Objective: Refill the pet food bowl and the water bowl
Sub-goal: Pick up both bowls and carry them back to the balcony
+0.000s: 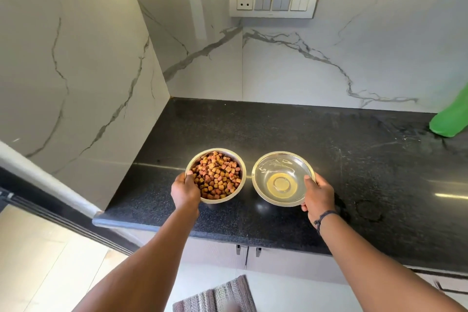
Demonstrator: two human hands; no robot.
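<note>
now, food bowl: rigid steel, heavy with kibble; left hand gripped its near rim.
water bowl: slick, sloshing; right hand pinched its rim.

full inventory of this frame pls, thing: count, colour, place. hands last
food bowl: 1, steel, full of brown kibble, on counter, left of the other bowl
water bowl: 1, steel, holds clear water, on counter, right of the food bowl
counter: 1, black speckled stone, runs into the wall corner
switch panel: 1, white, one socket and three switches, back wall
green object: 1, green, far right edge of counter, cut off, cannot tell what
cabinet handles: 2, dark metal, below counter
mat: 1, grey-brown striped, floor
left hand: grips food bowl rim
right hand: grips water bowl rim, dark wrist band
</note>
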